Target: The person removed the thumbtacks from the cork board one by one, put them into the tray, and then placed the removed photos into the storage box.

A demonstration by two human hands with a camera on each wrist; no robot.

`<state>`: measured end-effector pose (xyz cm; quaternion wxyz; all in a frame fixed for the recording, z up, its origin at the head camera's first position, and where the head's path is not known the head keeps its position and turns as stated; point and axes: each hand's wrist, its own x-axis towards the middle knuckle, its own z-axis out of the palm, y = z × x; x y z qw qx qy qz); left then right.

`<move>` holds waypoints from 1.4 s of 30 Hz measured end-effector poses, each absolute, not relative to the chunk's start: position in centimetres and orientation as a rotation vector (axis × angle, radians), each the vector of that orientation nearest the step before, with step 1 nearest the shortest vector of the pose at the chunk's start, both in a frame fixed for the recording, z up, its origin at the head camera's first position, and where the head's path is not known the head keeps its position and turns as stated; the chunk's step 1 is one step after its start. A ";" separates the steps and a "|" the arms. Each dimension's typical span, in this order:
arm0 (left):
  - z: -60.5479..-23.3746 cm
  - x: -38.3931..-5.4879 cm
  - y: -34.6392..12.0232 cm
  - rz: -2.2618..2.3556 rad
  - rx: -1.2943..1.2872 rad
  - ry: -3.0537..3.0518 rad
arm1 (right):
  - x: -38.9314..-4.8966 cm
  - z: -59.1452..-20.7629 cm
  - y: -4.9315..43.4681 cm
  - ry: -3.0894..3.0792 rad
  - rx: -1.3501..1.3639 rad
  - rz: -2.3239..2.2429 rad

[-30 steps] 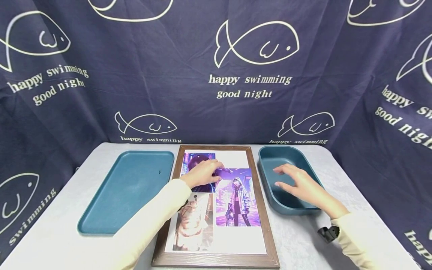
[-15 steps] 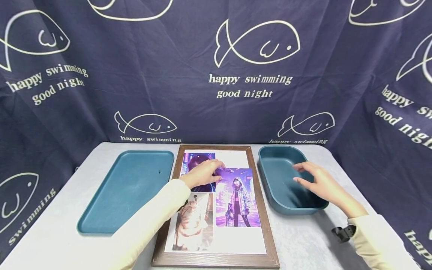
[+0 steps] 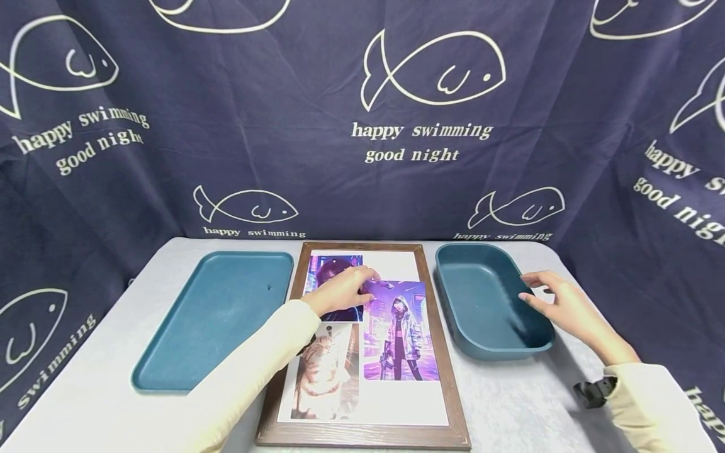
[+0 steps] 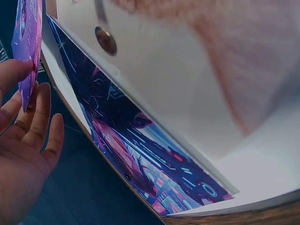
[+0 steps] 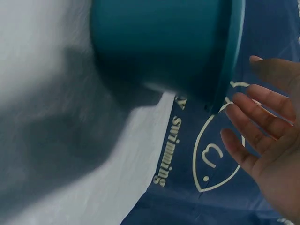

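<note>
A glossy purple picture card (image 3: 399, 333) of a hooded figure is pinched at its upper left corner between the thumb and fingers of my left hand (image 3: 345, 289). The card is raised in the left wrist view, above a brown wooden picture frame (image 3: 362, 435) with a white backing. Under that hand a dark purple picture card (image 4: 140, 145) lies inside the frame, partly hidden in the head view. Below it is a cat picture card (image 3: 324, 374). My right hand (image 3: 566, 314), fingers loosely spread and holding nothing, hovers by the right rim of a deep teal bin (image 3: 493, 353).
A flat teal tray (image 3: 215, 321) lies left of the frame on the pale grey tabletop (image 3: 498, 409). Behind and at both sides hangs a dark blue cloth (image 3: 328, 145) printed with white fish. A black wrist camera (image 3: 595, 391) sits below the right sleeve.
My right hand has moved right, from over the inside of the bin to its right rim. My left hand and the purple picture card have stayed nearly still.
</note>
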<state>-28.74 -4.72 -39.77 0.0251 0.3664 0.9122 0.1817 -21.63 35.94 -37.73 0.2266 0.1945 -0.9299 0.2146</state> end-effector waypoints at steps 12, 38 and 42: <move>-39.8 -28.6 -4.7 0.607 1.181 2.820 | -21.6 -38.8 38.1 -2.646 0.417 0.767; -39.3 -28.6 -4.4 0.739 1.158 2.775 | -21.8 -40.5 39.7 -2.723 0.383 1.320; -39.1 -28.5 -4.3 0.759 1.139 2.766 | -21.7 -40.1 39.9 -2.773 0.315 1.471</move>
